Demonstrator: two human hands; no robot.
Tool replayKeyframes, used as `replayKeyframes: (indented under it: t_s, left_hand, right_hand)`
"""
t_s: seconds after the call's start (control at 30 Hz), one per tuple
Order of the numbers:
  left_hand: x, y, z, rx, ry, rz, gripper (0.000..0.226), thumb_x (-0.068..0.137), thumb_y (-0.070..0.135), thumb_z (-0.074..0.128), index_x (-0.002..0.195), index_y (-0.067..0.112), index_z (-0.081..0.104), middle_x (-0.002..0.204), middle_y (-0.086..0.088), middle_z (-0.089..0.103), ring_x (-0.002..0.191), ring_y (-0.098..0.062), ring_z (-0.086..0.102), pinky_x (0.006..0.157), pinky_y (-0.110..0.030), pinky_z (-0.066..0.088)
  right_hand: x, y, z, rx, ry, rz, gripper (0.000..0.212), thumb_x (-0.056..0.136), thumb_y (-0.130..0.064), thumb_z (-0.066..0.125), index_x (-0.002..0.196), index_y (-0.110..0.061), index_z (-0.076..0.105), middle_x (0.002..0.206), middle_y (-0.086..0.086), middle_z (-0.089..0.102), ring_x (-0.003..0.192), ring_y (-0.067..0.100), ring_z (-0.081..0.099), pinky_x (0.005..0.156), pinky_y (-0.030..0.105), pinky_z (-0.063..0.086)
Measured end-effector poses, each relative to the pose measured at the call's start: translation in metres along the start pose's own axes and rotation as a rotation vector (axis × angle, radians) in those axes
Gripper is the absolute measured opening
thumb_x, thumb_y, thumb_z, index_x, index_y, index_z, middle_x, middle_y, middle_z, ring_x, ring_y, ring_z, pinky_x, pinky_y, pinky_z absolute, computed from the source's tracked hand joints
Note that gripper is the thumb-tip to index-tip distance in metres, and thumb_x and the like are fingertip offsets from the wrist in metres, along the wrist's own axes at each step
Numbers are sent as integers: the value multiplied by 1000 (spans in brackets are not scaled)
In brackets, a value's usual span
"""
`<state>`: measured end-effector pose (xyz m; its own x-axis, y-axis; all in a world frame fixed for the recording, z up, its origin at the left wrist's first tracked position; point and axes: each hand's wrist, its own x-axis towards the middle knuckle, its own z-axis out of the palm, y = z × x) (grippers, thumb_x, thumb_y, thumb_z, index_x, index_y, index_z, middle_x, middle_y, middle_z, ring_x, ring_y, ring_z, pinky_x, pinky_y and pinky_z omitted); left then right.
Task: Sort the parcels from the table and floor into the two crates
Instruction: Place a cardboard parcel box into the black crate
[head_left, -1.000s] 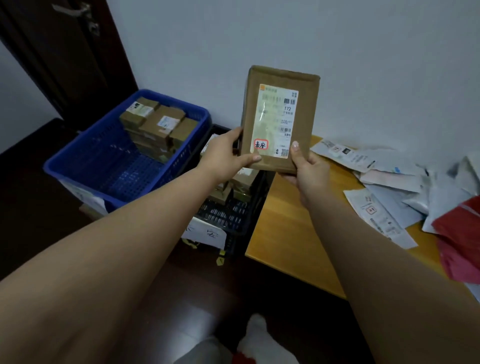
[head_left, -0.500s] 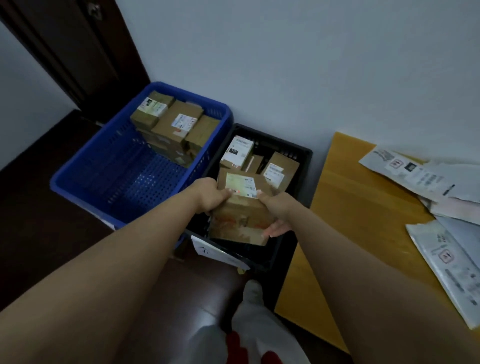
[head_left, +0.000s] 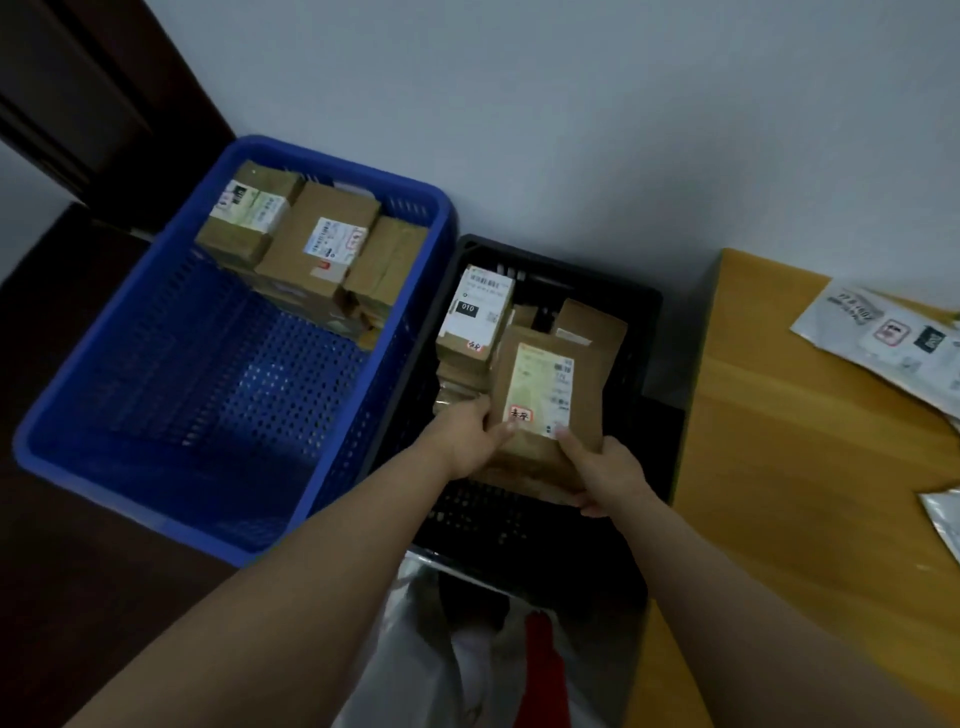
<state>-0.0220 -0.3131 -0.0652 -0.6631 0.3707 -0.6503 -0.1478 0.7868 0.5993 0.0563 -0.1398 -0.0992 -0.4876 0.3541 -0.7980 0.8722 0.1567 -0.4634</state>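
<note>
Room: pale wall behind, dark floor below, dark door (head_left: 104, 104) at upper left, as I see it through the head camera.
Surface: yellow wooden top (head_left: 810, 441) at right, carrying pale mailer bags (head_left: 893, 332) near its far edge.
Blue crate (head_left: 156, 452): perforated plastic, on the floor at left; brown boxes (head_left: 322, 244) stacked at its far end, white labels up.
Black crate (head_left: 644, 322): between the blue crate and the surface, touching the blue one; holds a box with a large white label (head_left: 475, 312) and more brown boxes behind.
Parcel (head_left: 550, 400): flat brown cardboard packet, rectangular; white shipping label on the upper face with barcodes and a red-ringed stamp at its near corner.
Parcel position: inside the black crate's opening, over the boxes there.
Parcel axis: long axis runs from my hands toward the wall, far end leaning slightly right; label face turned up toward me.
Left hand (head_left: 470, 436): I read the fingers as curled round the near left edge, thumb on the label.
Right hand (head_left: 602, 475): grips the near right corner, thumb on top, fingers underneath.
</note>
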Motion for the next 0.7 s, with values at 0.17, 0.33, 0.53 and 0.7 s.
replayKeyframes:
  t_s: [0.17, 0.33, 0.53, 0.7]
  left_hand:
    - [65, -8, -18, -21, 6, 65, 62, 99, 44, 45, 151, 13, 32, 151, -8, 40, 137, -24, 39, 113, -34, 34]
    - [132, -22, -40, 322, 299, 111, 61, 100, 36, 46, 147, 2, 28, 152, -21, 28, 140, -35, 25, 112, -42, 29]
    - [185, -32, -24, 799, 323, 56, 80, 98, 57, 34, 154, 14, -2, 155, -28, -20, 143, -42, -21, 117, -52, -3]
    - [201, -44, -2, 661, 320, 70, 68, 99, 27, 49, 153, 24, 9, 153, -29, -24, 144, -43, -17, 119, -51, 4]
  right_hand:
    - [45, -11, 15, 260, 215, -67, 59, 83, -58, 63, 125, -17, 54, 116, 6, 62, 102, 30, 64, 84, 47, 56]
    - [79, -23, 24, 331, 381, -131, 58, 85, -55, 63, 131, -21, 54, 110, -4, 60, 109, 24, 60, 96, 45, 51]
    - [98, -28, 31, 304, 451, -203, 59, 86, -55, 62, 133, -21, 53, 112, -6, 62, 109, 19, 59, 95, 34, 47]
    - [101, -18, 31, 317, 458, -228, 61, 83, -56, 64, 133, -23, 54, 110, -7, 64, 105, 15, 61, 91, 31, 49]
